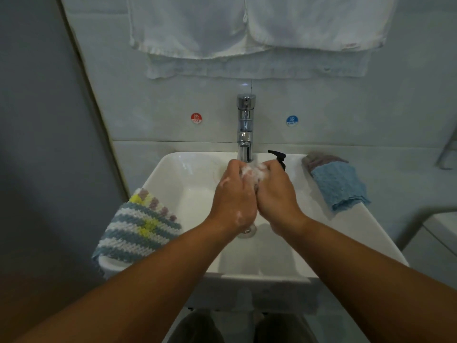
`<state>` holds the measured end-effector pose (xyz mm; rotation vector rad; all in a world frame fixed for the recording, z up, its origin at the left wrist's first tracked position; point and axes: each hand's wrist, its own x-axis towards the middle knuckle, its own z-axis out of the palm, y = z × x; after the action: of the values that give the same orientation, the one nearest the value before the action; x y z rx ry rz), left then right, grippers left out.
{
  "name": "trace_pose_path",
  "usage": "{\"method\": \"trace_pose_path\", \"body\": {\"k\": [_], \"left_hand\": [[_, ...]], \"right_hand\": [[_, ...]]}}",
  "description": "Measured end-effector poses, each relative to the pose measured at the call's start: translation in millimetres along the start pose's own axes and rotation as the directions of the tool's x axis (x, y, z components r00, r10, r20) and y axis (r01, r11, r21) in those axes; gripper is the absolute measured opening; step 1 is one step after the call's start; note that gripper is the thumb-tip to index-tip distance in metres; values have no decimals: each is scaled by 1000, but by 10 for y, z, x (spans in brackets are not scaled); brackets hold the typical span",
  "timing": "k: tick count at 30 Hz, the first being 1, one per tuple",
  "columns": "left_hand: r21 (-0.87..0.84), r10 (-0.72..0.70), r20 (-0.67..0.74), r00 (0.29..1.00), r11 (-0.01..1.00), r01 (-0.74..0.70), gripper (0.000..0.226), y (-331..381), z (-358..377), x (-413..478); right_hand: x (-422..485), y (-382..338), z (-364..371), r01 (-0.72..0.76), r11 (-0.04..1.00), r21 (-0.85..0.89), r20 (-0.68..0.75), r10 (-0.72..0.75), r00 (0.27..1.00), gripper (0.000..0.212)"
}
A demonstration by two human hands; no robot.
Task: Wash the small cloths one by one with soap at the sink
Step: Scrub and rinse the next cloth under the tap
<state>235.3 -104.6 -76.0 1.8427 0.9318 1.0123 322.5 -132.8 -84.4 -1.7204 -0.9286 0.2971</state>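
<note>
Both my hands are over the white sink (188,167), just below the chrome tap (245,127). My left hand (233,194) and my right hand (274,191) are pressed together, fingers curled around a small soapy cloth (252,172) covered in white foam. Most of that cloth is hidden inside my fists. A striped crocheted cloth (138,226) in blue, white and yellow hangs over the sink's left rim. On the right rim lies a blue cloth (338,186) with a greyish-purple cloth (319,159) partly beneath it.
A black soap pump (279,157) stands behind my right hand beside the tap. White towels (252,33) hang on the tiled wall above. Hot and cold stickers flank the tap. The drain (248,230) shows below my wrists. A grey wall borders the left.
</note>
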Motion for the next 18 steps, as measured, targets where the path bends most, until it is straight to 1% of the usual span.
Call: {"method": "trace_pose_path", "body": {"k": [2,4,6,8,9,11,13,14,16,18], "left_hand": [[32,-38,-65,997,999,40,17,-29,-62,129],[13,-69,-80,994,997,70,19,-53,-89,157],[-10,-55,-11,998,998,55,22,-39,-51,48],[-36,-14,61,998,999,16,20,-12,7,-73],[-44,3,64,998,999,0,18,-12,14,-89],[-31,-4,8,1000,999,4,17,-18,-22,-3],[11,-57,-69,996,998,58,16,-44,-84,120],[18,-84,-80,993,996,86,16,-68,-102,146],[-1,-99,-27,995,995,99,19,-78,-78,92],[-24,-67,47,997,997,68,22,-51,-8,-44]], "right_hand": [[-157,-24,55,35,999,-9,47,-34,998,11],[-234,-57,55,86,996,-5,67,-86,994,15],[-113,-53,10,104,994,-31,18,-104,994,12],[51,-56,-63,38,999,-35,-41,-40,998,6],[80,-48,-73,8,1000,-13,-38,-9,999,5],[-23,-44,-39,14,1000,-25,12,-14,1000,6],[-205,-66,30,54,998,-29,68,-52,996,12],[-265,-80,44,73,997,-10,83,-72,994,15],[-198,-86,35,117,993,-19,41,-116,992,17],[-7,-71,-31,83,995,-53,-26,-85,996,15]]}}
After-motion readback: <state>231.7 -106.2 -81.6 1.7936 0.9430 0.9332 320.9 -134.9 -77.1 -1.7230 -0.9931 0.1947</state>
